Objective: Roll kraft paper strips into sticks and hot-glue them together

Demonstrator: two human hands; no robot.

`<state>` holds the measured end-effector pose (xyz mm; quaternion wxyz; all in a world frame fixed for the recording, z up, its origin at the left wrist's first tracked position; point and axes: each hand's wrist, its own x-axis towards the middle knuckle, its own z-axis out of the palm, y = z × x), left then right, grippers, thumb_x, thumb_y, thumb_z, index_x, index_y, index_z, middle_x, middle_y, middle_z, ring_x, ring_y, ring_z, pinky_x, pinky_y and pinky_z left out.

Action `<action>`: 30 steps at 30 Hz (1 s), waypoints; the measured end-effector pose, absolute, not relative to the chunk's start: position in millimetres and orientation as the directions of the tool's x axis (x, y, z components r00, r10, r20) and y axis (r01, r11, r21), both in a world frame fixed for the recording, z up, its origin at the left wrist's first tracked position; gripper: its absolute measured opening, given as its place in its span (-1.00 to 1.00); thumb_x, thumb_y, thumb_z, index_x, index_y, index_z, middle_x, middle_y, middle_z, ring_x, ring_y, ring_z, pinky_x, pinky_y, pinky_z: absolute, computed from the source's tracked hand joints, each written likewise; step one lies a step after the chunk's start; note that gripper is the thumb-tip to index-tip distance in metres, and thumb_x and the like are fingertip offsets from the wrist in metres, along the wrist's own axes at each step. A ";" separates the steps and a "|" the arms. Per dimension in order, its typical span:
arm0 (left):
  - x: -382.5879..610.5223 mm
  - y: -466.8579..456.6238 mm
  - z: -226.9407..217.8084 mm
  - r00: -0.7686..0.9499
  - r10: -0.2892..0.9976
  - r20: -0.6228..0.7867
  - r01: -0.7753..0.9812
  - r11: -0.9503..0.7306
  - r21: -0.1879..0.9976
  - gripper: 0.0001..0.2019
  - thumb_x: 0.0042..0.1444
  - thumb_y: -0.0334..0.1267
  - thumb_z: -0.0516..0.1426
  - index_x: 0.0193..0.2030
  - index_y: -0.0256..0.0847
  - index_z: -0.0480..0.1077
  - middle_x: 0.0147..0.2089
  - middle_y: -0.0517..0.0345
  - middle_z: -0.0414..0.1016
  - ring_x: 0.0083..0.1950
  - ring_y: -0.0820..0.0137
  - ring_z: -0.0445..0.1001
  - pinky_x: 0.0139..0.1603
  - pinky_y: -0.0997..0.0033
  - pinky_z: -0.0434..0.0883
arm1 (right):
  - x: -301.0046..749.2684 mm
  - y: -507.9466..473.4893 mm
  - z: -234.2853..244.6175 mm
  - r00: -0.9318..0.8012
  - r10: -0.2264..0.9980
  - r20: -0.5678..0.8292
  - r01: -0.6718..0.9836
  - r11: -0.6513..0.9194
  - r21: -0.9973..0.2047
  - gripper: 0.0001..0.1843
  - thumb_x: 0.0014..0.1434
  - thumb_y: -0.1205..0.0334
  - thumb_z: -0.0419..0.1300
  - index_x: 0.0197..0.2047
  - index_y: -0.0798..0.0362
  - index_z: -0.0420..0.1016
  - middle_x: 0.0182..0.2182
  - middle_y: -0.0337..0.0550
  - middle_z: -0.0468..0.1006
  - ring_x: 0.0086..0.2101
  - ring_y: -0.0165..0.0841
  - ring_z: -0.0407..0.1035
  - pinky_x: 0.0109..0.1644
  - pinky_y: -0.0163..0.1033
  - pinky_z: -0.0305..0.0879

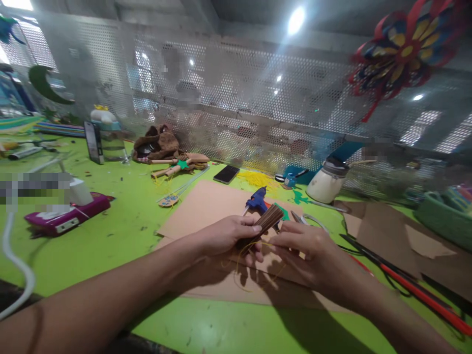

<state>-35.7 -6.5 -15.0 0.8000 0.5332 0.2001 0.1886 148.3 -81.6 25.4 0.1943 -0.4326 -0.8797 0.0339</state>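
My left hand (241, 235) is closed around a bundle of thin brown sticks (271, 219), which tilts up to the right over brown card. A loose yellow string (241, 255) loops round the lower part of the bundle and dangles below it. My right hand (304, 246) pinches the string beside the bundle, thumb and fingers together. Just behind the sticks lies a blue glue gun (257, 198), partly covered by them. Green cut-out paper (283, 211) shows behind the bundle's tip, and a pair of scissors (313, 220) rests near my right fingers.
Brown card sheets (206, 201) cover the middle of the green table (121, 211). Behind stand a black phone (226, 173), yellow shreds (258, 181) and a white jar (326, 182). A purple power strip (68, 214) sits left; a red-handled tool (424, 290) lies right.
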 end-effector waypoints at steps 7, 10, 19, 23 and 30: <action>-32.9 -3.9 -20.0 0.826 0.547 -0.132 -0.089 0.359 0.929 -0.73 0.10 -0.18 0.14 -0.13 -0.28 0.27 -0.40 0.17 0.36 -0.47 0.50 0.38 -0.40 0.43 0.35 | 134.5 -93.1 28.9 -0.670 0.696 0.259 0.627 0.717 -0.304 -0.82 0.17 0.36 0.09 -0.33 0.08 0.52 -0.33 -0.08 0.48 -0.33 -0.37 0.33 -0.31 -0.32 0.21; -34.0 -1.8 -21.0 0.849 0.516 -0.110 -0.097 0.357 0.929 -0.73 0.11 -0.17 0.13 -0.10 -0.26 0.27 -0.39 0.17 0.34 -0.44 0.48 0.38 -0.41 0.40 0.38 | 135.6 -87.9 24.4 -0.635 0.710 0.305 0.666 0.703 -0.249 -0.82 0.16 0.30 0.10 -0.33 0.07 0.54 -0.43 -0.09 0.48 -0.38 -0.35 0.33 -0.35 -0.31 0.22; -33.3 -6.4 -16.9 0.868 0.485 -0.105 -0.077 0.342 0.937 -0.74 0.12 -0.23 0.10 -0.08 -0.31 0.28 -0.38 0.13 0.35 -0.42 0.40 0.45 -0.47 0.43 0.40 | 139.3 -81.5 18.1 -0.597 0.732 0.329 0.740 0.661 -0.127 -0.82 0.14 0.27 0.11 -0.36 0.05 0.56 -0.51 -0.13 0.45 -0.46 -0.38 0.32 -0.41 -0.32 0.18; -34.3 -8.1 -12.8 0.870 0.480 -0.112 -0.054 0.318 0.946 -0.80 0.13 -0.23 0.09 -0.16 -0.31 0.29 -0.40 0.12 0.37 -0.43 0.41 0.46 -0.51 0.47 0.40 | 142.9 -80.5 17.4 -0.591 0.736 0.330 0.751 0.652 -0.107 -0.85 0.12 0.29 0.14 -0.38 0.06 0.54 -0.50 -0.13 0.45 -0.45 -0.37 0.33 -0.41 -0.33 0.18; -35.9 -10.0 -10.5 0.868 0.457 -0.194 0.039 0.328 0.944 -0.76 0.17 -0.20 0.02 -0.09 -0.31 0.27 -0.52 0.11 0.43 -0.63 0.52 0.33 -0.64 0.59 0.21 | 150.3 -75.5 10.9 -0.586 0.746 0.317 0.772 0.632 -0.061 -0.81 0.14 0.33 0.08 -0.44 0.10 0.49 -0.49 -0.11 0.45 -0.44 -0.36 0.31 -0.40 -0.31 0.15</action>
